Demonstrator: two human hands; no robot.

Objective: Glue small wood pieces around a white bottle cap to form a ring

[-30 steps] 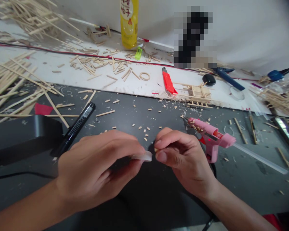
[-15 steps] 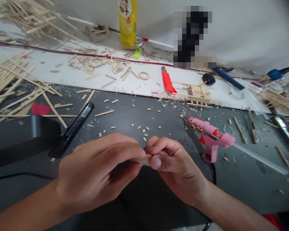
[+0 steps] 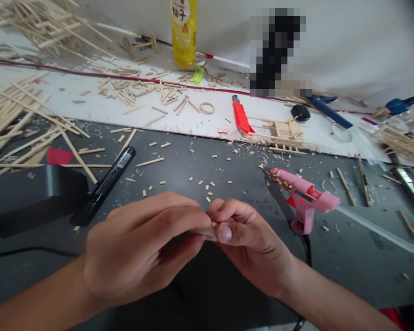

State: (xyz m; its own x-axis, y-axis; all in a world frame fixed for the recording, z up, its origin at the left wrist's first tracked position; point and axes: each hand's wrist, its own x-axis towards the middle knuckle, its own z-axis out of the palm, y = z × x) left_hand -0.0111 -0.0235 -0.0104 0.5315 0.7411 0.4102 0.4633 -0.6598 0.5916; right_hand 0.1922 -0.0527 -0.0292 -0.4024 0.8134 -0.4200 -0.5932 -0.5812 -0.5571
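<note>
Close to the table's near edge, my left hand [image 3: 141, 248] and my right hand [image 3: 244, 239] meet, both closed on one small pale wooden piece [image 3: 209, 231]. Most of that piece is hidden by the fingers; my right thumb presses on its end. Beyond the fingertips, several tiny cut bits of wooden stick [image 3: 208, 187] lie scattered on the grey tabletop. To the right of my right hand lies a pink hot glue gun [image 3: 301, 195], a clear glue stick [image 3: 379, 228] sticking out of its back.
A black marker [image 3: 105, 186] leans by a dark box [image 3: 37, 197] on the left, near piled wooden sticks [image 3: 20, 110]. Behind stand a yellow bottle [image 3: 184, 37], a red utility knife [image 3: 240, 115], a small stick-built model [image 3: 286, 131] and blue pliers [image 3: 331, 111].
Both hands keep their hold on the wooden piece, with only a very slight shift of the fingers. The whole view has drifted a few pixels.
</note>
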